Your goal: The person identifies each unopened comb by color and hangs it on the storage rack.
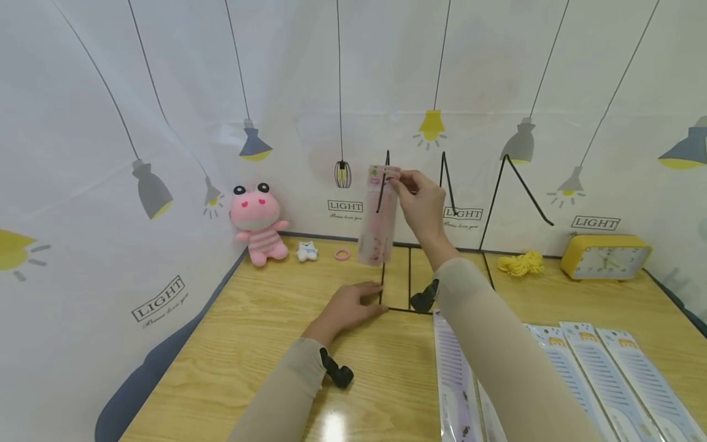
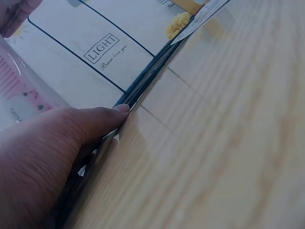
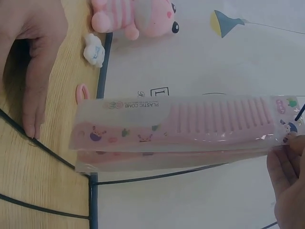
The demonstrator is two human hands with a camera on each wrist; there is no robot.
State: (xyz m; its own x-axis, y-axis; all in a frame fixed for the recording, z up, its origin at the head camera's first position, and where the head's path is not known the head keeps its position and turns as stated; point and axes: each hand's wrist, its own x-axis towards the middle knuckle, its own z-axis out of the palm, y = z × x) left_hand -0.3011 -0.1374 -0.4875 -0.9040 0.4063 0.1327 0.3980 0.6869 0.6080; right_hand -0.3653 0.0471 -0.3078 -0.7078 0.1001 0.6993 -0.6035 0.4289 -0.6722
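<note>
A pink comb in a clear packet [image 1: 377,227] hangs upright at the left hook of a black wire rack [image 1: 409,276]. The right wrist view shows a second pink packet [image 3: 176,160] directly behind the front one. My right hand [image 1: 422,199] pinches the packet's top right edge between thumb and fingers, close to the hook. Down at the rack's base, my left hand [image 1: 348,310] holds the front left corner, its thumb [image 2: 97,121] on the black wire. In the left wrist view its other fingers are mostly hidden.
Purple and blue packaged combs [image 1: 599,362] lie at front right, partly behind my right sleeve. Along the back stand a pink plush toy [image 1: 259,224], a small white bear [image 1: 307,251], a pink ring [image 1: 342,254], yellow cord [image 1: 521,264] and a yellow clock [image 1: 606,258].
</note>
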